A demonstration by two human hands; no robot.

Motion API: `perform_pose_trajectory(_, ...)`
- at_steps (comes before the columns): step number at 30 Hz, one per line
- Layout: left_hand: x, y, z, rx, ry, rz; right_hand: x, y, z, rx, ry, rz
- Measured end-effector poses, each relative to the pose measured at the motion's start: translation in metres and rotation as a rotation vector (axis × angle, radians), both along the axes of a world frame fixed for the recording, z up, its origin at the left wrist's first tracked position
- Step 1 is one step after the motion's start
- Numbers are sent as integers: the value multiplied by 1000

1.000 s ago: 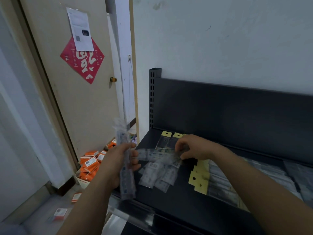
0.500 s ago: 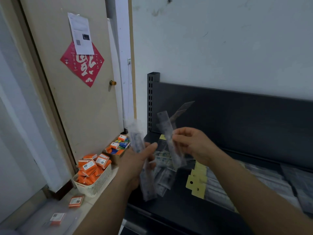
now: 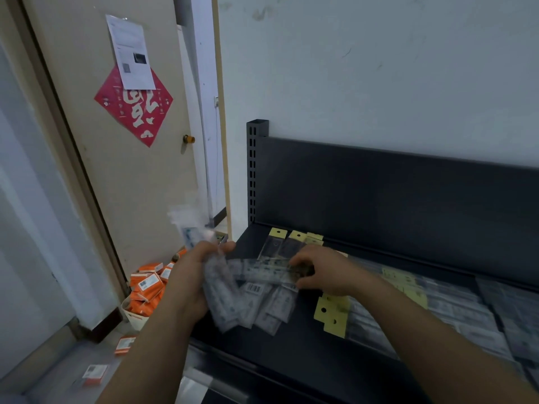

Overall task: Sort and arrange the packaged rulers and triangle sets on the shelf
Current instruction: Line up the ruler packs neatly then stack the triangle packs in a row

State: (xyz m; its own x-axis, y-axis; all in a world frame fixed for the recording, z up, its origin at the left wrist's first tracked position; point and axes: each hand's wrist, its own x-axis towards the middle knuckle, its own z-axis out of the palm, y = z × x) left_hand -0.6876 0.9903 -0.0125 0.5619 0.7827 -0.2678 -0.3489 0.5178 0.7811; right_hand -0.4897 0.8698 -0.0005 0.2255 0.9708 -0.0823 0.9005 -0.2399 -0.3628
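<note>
My left hand (image 3: 191,275) grips a bundle of clear packaged rulers (image 3: 217,290) at the left end of the black shelf (image 3: 291,354); the bundle is blurred and sticks out above and below my fist. My right hand (image 3: 323,271) reaches into a loose heap of clear ruler packs (image 3: 271,298) on the shelf, and its fingertips pinch one pack (image 3: 271,266) lying flat across the heap. Packs with yellow header cards (image 3: 332,314) lie in rows to the right, and others (image 3: 287,243) stand near the back.
The shelf's dark back panel (image 3: 408,193) and slotted upright (image 3: 253,170) rise behind the packs. A white basket of orange boxes (image 3: 145,290) sits on the floor at left, with loose orange boxes (image 3: 124,344) nearby. A beige door (image 3: 122,170) stands behind.
My right hand has gone down from in front of me, where it held a ruler pack up, to the heap on the shelf. My left hand with its bundle has dropped slightly.
</note>
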Motion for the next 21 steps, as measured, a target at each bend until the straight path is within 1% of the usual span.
perform_pose_trajectory(4, -5, 2, -1, -59, -131, 10, 1, 9, 2, -52, 26, 31)
perform_pose_trajectory(9, -4, -1, -1, -96, -87, 35, 2, 17, 4, -119, 43, 17)
perform_pose_trajectory(11, -6, 0, -2, -99, -67, 50, 3, 18, 2, -91, 104, -13)
perform_pose_trajectory(13, -7, 3, -4, -100, -74, 49, 5, 20, 1, -6, 201, -66)
perform_pose_trajectory(16, -7, 1, -3, -75, -71, 34, 6, 22, 2, 207, 394, -204)
perform_pose_trajectory(18, -1, -3, -3, -39, -73, 20, 2, 23, 6, 307, 638, -272)
perform_pose_trajectory(20, 7, -11, -1, 7, -81, -7, -7, 21, 9, 328, 930, -278)
perform_pose_trajectory(21, 12, -14, 0, 35, -81, -14, -12, 20, 10, 321, 1044, -258)
